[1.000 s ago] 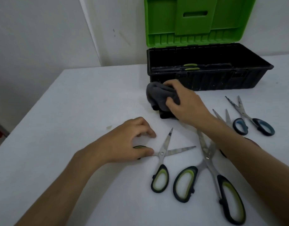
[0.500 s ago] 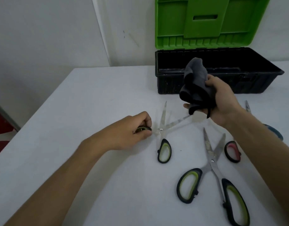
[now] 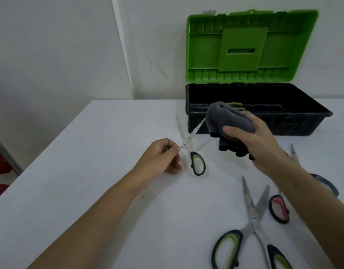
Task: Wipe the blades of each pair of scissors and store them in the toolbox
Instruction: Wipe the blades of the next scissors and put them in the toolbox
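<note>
My left hand (image 3: 163, 156) grips one handle of a small pair of green-handled scissors (image 3: 198, 164), lifted with its blades spread and pointing away. My right hand (image 3: 250, 144) holds a bunched grey cloth (image 3: 229, 119) just right of those blades, apart from them. A black toolbox (image 3: 303, 125) with its green lid (image 3: 250, 47) raised stands at the back; green-handled scissors (image 3: 235, 104) lie inside. On the table lie large green-handled scissors (image 3: 252, 220), red-handled scissors (image 3: 279, 208) and blue-handled scissors (image 3: 326, 183), the last two partly hidden by my right arm.
The white table (image 3: 89, 171) ends at the left, where the floor and something red (image 3: 0, 167) show. A white wall (image 3: 50, 45) rises behind the table and toolbox.
My right hand picked the cloth up off the table and brought it beside the blades. My left hand lifted the small scissors and turned their blades away from me.
</note>
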`<control>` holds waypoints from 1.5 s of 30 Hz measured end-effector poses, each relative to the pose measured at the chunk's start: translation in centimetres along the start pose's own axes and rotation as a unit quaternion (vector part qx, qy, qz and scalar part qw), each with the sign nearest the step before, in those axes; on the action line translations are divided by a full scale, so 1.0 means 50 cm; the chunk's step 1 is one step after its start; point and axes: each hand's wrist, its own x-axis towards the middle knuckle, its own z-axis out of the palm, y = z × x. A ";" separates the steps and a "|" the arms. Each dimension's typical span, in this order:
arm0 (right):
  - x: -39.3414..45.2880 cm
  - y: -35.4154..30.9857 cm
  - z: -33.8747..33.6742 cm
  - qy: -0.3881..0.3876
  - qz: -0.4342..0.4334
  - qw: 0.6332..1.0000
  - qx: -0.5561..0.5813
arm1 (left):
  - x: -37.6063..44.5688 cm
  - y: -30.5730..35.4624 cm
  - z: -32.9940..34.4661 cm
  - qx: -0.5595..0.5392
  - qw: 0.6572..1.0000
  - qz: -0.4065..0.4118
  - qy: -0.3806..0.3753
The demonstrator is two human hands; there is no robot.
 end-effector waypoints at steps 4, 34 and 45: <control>0.006 0.022 0.022 0.033 -0.101 0.981 -0.163 | 0.026 -0.011 0.035 0.046 0.997 0.043 0.042; 0.001 0.045 0.032 -0.123 -0.284 0.785 -0.536 | 0.042 -0.026 0.046 0.050 0.992 0.100 0.058; 0.024 0.023 -0.004 -0.001 -0.295 0.785 -0.545 | 0.040 -0.024 0.048 0.052 0.993 0.091 0.048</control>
